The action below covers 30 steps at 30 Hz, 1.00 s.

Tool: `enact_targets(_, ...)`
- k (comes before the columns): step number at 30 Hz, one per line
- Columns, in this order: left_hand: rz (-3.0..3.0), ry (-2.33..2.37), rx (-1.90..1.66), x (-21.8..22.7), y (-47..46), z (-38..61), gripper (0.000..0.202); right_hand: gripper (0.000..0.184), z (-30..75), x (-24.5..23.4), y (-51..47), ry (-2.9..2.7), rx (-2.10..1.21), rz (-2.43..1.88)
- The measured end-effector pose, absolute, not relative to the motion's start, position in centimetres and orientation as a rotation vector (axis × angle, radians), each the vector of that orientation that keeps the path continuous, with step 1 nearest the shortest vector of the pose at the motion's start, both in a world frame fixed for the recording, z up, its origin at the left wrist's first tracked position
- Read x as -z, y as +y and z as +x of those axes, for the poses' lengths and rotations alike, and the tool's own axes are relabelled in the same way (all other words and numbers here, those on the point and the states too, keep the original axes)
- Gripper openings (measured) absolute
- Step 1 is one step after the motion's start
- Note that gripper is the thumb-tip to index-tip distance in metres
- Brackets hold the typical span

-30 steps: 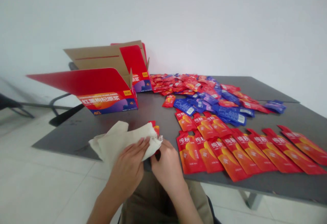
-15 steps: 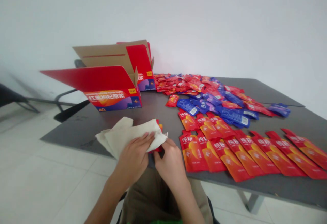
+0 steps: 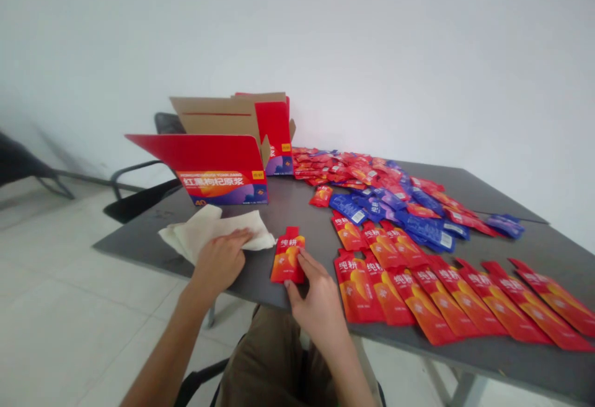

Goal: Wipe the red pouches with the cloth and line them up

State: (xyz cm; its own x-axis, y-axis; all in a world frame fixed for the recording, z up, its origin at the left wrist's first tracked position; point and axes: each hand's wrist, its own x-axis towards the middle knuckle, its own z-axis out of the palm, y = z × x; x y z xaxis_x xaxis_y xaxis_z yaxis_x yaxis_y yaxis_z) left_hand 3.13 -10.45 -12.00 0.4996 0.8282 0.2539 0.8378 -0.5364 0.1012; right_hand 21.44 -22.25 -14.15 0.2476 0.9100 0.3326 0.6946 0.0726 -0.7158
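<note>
My left hand [image 3: 222, 259] rests on a crumpled white cloth [image 3: 186, 236], its fingers closed over the cloth's right part. Just right of the cloth, a red pouch [image 3: 286, 258] with orange print lies flat on the table, spout end away from me. My right hand [image 3: 318, 295] has its thumb at the pouch's bottom edge and its fingers on the right side. Farther right, red pouches [image 3: 446, 298] overlap in a slanting row, face up. A shorter row of red pouches [image 3: 381, 243] lies just behind them.
A heap of red and blue pouches [image 3: 367, 175] covers the back of the dark table [image 3: 302, 209]. Two open cartons, a front one [image 3: 227, 184] and a rear one [image 3: 274, 128], stand at back left. A black chair [image 3: 139, 199] is beyond the left edge.
My left hand has drawn the cloth leftward off the red pouch, which now shows its printed face. My right hand stays at the pouch. The view has shifted slightly.
</note>
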Motion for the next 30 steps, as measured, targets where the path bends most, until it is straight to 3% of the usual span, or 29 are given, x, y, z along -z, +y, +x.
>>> enact_targets(5,-2.646,-1.441,0.495,13.0,-9.5,2.5,0.057,0.079,20.5,13.4,-22.2,-1.631,-0.277,-1.797)
enact_targets(9,-2.680,-1.417,0.618,13.9,-9.6,2.1,0.059,0.083,18.6,11.9,-20.3,-1.725,-0.143,-1.993)
enact_targets(14,-2.707,-1.456,0.734,14.4,-9.6,1.7,0.060,0.059,16.8,10.2,-17.4,-1.895,-0.050,-2.227)
enact_targets(18,-2.713,-1.443,0.780,14.4,-9.7,1.7,0.058,0.060,16.8,8.9,-16.7,-2.002,-0.097,-2.299)
enact_targets(25,-2.709,-1.446,0.793,14.1,-9.9,1.8,0.058,0.030,20.2,8.4,-16.8,-1.877,-0.124,-2.238)
enact_targets(30,-2.703,-1.451,0.807,14.0,-10.1,1.9,0.057,0.025,24.2,9.4,-16.2,-1.686,-0.226,-2.074)
